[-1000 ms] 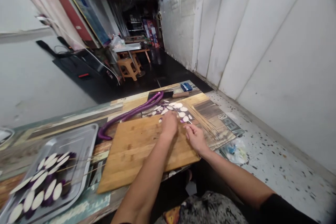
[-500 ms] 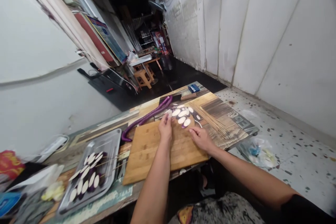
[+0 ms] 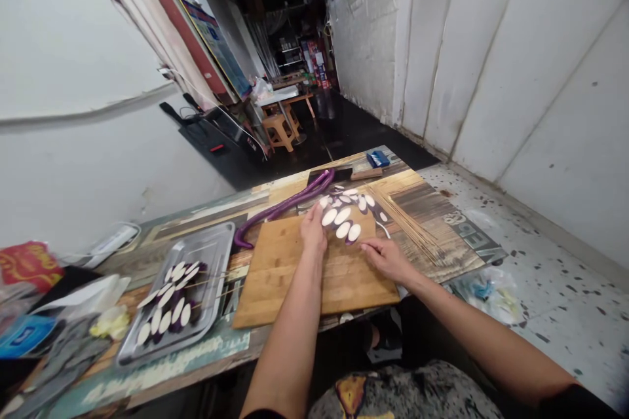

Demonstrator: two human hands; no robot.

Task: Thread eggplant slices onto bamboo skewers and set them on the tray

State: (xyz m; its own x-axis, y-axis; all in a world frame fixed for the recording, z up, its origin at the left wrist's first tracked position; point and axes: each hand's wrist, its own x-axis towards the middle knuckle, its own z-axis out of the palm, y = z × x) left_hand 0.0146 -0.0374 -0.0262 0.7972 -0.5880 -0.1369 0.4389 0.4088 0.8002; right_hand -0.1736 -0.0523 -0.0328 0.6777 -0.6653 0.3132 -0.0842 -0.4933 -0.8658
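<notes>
A wooden cutting board (image 3: 295, 278) lies on the low table. White eggplant slices with purple skin (image 3: 343, 215) are spread at its far right corner. My left hand (image 3: 314, 230) rests on the board with its fingertips touching the nearest slices, fingers held together. My right hand (image 3: 388, 255) sits at the board's right edge, fingers curled in a pinch around a thin bamboo skewer, hard to make out. A bundle of bamboo skewers (image 3: 417, 229) lies just right of the slices.
Long purple eggplants (image 3: 285, 207) lie behind the board. A metal tray (image 3: 209, 255) at left holds skewered eggplant slices (image 3: 170, 304). A knife (image 3: 354, 174) and blue box (image 3: 377, 158) are at the table's far end. Bags and packets (image 3: 29, 327) crowd the left.
The camera has swung left and back, showing more of the tray and the left clutter. My left hand drew some slices onto the board's corner; my right hand stayed at the board's edge.
</notes>
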